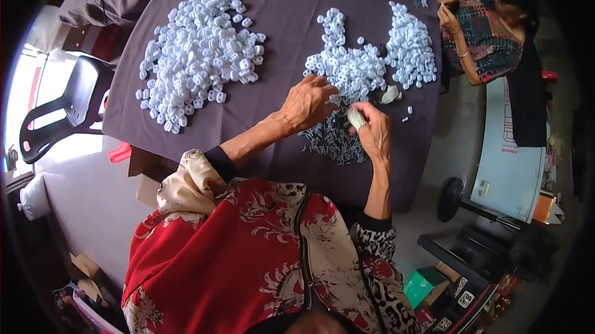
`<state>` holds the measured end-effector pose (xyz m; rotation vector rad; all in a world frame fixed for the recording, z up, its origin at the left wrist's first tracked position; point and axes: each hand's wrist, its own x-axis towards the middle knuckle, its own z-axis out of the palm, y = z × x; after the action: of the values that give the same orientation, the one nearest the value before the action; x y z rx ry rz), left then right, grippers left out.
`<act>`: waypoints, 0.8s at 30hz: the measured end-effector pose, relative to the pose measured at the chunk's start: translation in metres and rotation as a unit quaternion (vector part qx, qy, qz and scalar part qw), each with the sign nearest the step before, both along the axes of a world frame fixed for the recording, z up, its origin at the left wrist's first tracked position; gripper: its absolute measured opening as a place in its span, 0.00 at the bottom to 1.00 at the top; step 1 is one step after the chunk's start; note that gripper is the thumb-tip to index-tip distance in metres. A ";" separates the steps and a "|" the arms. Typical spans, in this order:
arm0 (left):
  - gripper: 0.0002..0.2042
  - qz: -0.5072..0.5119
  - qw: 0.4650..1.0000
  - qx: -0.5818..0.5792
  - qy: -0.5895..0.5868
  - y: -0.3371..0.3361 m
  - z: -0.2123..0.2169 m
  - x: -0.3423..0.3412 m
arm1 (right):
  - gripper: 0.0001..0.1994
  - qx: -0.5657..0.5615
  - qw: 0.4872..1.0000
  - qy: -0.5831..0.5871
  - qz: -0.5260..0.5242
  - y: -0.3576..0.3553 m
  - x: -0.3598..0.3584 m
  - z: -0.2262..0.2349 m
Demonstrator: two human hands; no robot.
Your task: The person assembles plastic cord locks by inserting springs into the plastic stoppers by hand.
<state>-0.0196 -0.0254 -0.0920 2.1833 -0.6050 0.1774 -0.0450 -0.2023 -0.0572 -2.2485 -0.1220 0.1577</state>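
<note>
In the head view, the left hand (pixel 307 103) bends over the near edge of the middle heap of white pieces (pixel 350 70); its fingertips are hidden, so I cannot tell whether its grip is narrow or holding anything. The right hand (pixel 374 132) curls beside a heap of thin grey pins (pixel 334 140), a pale wrapping (pixel 356 119) at its fingers; whether that is held or worn, I cannot tell.

The white pieces, small rounded blocks with dark openings, look like smooth, hard plastic: probably light, stiff and a little slippery, best pinched by opposite sides. The slender pins look metallic and likely roll, so a fingertip pinch mid-length should suit. Both heaps lie on the table (pixel 285 30), under matt, faintly creased purple-grey cloth.
</note>
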 end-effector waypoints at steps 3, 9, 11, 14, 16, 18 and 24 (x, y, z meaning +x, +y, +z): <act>0.07 -0.031 0.998 0.049 -0.021 -0.005 -0.022 -0.012 | 0.06 -0.050 0.998 -0.030 -0.024 -0.005 0.003 -0.011; 0.03 -0.044 0.995 0.060 -0.066 -0.010 -0.034 -0.027 | 0.09 -0.139 0.986 -0.084 0.023 0.001 0.036 -0.021; 0.02 -0.044 0.995 0.051 -0.073 -0.013 -0.034 -0.027 | 0.09 -0.145 0.980 -0.136 0.029 0.008 0.054 -0.025; 0.02 -0.053 0.996 0.048 -0.060 -0.010 -0.029 -0.028 | 0.11 -0.182 0.964 -0.184 0.054 0.028 0.076 -0.020; 0.02 -0.045 0.996 0.008 -0.080 -0.009 -0.028 -0.028 | 0.16 -0.217 0.951 -0.203 0.092 0.034 0.087 -0.022; 0.03 -0.037 0.997 -0.004 -0.068 -0.004 -0.022 -0.030 | 0.18 -0.218 0.951 -0.187 0.116 0.040 0.088 -0.021; 0.04 -0.015 0.999 -0.027 -0.023 0.004 -0.019 -0.033 | 0.12 -0.286 0.926 -0.171 0.180 0.049 0.089 -0.032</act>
<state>-0.0530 -0.0213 -0.1110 2.1217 -0.6498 0.2260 0.0439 -0.1535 -0.0891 -2.7996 -0.7671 -0.0132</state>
